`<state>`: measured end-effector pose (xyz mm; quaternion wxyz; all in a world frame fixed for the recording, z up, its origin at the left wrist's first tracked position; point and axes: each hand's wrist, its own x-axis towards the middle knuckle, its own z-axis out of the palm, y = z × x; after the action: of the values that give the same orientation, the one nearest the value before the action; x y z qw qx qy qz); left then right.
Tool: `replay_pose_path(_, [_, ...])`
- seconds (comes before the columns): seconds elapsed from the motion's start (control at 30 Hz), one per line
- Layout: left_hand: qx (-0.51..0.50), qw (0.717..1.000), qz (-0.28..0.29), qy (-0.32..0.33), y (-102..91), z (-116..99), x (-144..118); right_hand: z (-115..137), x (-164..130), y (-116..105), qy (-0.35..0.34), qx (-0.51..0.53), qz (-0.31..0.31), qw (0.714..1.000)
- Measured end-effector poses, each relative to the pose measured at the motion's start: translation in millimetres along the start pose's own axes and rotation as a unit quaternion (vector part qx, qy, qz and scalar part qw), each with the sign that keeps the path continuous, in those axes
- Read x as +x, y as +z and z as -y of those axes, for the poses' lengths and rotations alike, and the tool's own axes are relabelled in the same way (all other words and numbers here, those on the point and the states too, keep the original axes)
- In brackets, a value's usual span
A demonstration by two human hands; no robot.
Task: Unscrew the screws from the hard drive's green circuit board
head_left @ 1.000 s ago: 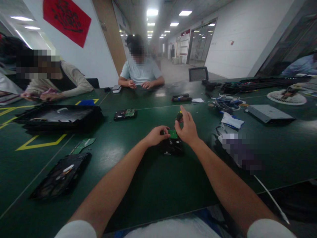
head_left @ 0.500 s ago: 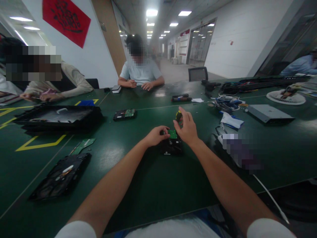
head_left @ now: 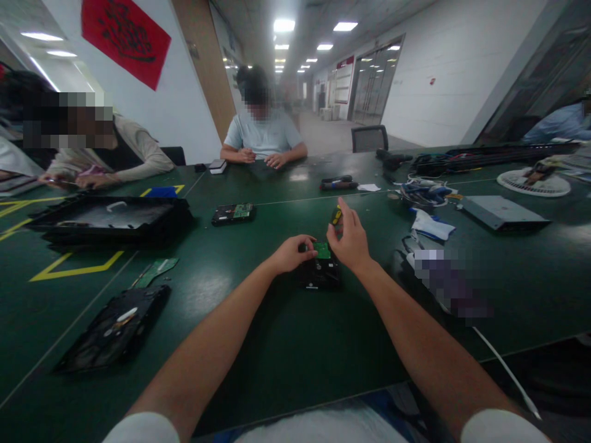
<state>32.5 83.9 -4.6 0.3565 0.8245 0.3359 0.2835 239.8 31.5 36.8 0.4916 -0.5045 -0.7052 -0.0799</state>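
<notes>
A black hard drive [head_left: 325,277] with a green circuit board [head_left: 322,250] on its far part lies flat on the table in front of me. My left hand [head_left: 294,253] is closed at the drive's left side, its fingertips gripping the edge by the board. Over the drive's right far corner, my right hand [head_left: 351,240] holds a yellow and black screwdriver [head_left: 337,215], the handle between thumb and fingers. The screwdriver's tip is hard to make out.
Left are an opened black drive casing [head_left: 115,332], a loose circuit board [head_left: 158,271], black trays [head_left: 111,227] and another hard drive [head_left: 233,213]. Right are a glove [head_left: 431,224], a silver metal box [head_left: 503,210] and cables [head_left: 425,191]. A co-worker [head_left: 265,135] sits opposite.
The screwdriver handle has turned and tilted in my right hand, and its fingers have shifted slightly. My left hand and the hard drive stay where they were.
</notes>
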Motion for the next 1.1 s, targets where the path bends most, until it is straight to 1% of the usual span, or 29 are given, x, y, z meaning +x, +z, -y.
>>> replay_pose_path(0.13, [0.0, 1.0, 0.002, 0.001, -0.1, 0.9, 0.3, 0.5, -0.2, -0.1, 0.009, 0.006, 0.004, 1.0])
replay_pose_path(0.33, [-0.001, 1.0, 0.002, -0.002, 0.1, 2.4, 1.1, 1.2, -0.4, 0.3, 0.003, 0.011, -0.009, 1.0])
replay_pose_path(0.57, [-0.003, 1.0, 0.008, -0.008, -1.2, -0.6, 0.5, 1.3, 0.0, -0.3, 0.001, 0.013, 0.0, 1.0])
replay_pose_path(0.9, [-0.003, 1.0, 0.003, -0.012, -1.1, -3.3, 0.1, 1.3, -0.3, 0.3, -0.011, -0.002, -0.005, 1.0])
replay_pose_path(1.1, [-0.003, 1.0, -0.001, -0.007, -0.6, -3.0, -0.4, 1.3, -1.3, 2.1, -0.006, 0.002, -0.003, 1.0])
